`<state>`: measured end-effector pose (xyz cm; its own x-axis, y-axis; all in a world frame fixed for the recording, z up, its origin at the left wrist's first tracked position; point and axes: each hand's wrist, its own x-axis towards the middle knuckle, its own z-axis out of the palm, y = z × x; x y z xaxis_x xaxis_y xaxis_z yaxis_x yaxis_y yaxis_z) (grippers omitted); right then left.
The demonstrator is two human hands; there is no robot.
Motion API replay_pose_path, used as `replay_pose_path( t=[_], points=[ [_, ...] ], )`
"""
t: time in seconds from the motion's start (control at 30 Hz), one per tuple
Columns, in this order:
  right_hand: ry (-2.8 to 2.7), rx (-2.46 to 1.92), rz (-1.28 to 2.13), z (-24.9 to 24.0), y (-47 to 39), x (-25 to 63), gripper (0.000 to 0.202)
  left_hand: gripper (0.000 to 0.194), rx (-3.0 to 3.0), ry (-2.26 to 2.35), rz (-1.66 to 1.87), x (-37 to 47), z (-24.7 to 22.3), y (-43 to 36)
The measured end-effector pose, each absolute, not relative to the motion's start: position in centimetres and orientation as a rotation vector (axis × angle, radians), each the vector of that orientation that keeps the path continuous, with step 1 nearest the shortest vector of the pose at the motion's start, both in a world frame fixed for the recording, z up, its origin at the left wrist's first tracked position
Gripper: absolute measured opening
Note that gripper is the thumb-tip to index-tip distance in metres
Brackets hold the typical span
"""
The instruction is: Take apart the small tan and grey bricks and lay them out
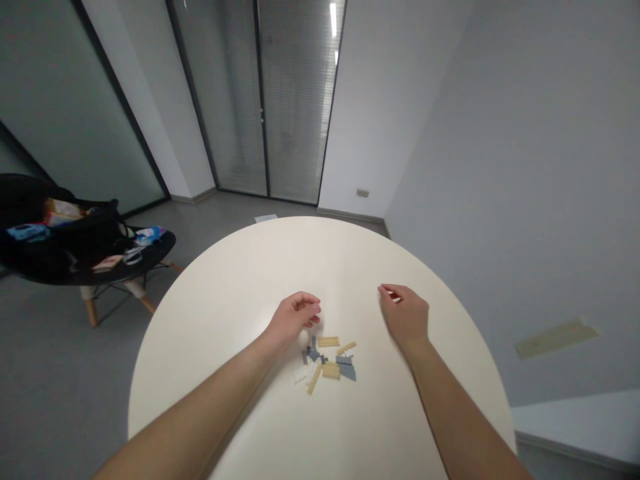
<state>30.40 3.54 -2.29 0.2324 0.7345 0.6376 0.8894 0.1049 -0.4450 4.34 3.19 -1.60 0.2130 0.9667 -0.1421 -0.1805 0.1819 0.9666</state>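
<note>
Smooth round cream table (pixel 300 257) | near: flat grey wedge (pixel 347 371), tan block (pixel 331 371) | left hand (pixel 294 315), right hand (pixel 407 316) apart, fingers curled, can't tell if holding

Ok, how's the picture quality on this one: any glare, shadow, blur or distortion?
Head view: bright streaks show in the glass door, whose frame leans; a soft shadow lies on the table beside the left forearm; the small pieces look soft, their fine detail lost; the chair at the side is smeary too.
</note>
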Motion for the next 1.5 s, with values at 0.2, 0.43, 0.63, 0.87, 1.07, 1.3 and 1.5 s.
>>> replay_pose_path(
  t=[0.2, 0.43, 0.63, 0.87, 1.07, 1.3, 1.5],
  points=[
    [-1.445, -2.098, -0.24, -3.6, 4.4, 33.9, 0.032, 0.024, 1.073, 0.993, 0.994, 4.4, -1.4, 3.0],
    [-1.605, -2.151, -0.294, -4.8, 4.9, 34.2, 0.028, 0.027, 1.084, 0.987, 0.961, 4.3, -1.4, 2.9],
    [-1.73, -2.09, -0.35, -5.0, 5.2, 34.2, 0.029, 0.027, 1.091, 0.965, 0.95, 4.3, -1.4, 3.0],
    [-1.765, -2.058, -0.342, -5.6, 5.5, 34.3, 0.029, 0.026, 1.112, 0.957, 0.937, 4.3, -1.4, 3.0],
    [-1.795, -2.015, -0.353, -5.6, 5.6, 34.2, 0.027, 0.026, 1.128, 0.948, 0.928, 4.3, -1.3, 3.0],
    [-1.796, -1.995, -0.334, -5.5, 5.6, 34.0, 0.028, 0.02, 1.15, 0.944, 0.918, 4.3, -1.2, 2.9],
    [-1.806, -1.982, -0.348, -5.6, 5.6, 34.0, 0.028, 0.016, 1.145, 0.928, 0.919, 4.2, -1.6, 3.0]
  ],
)
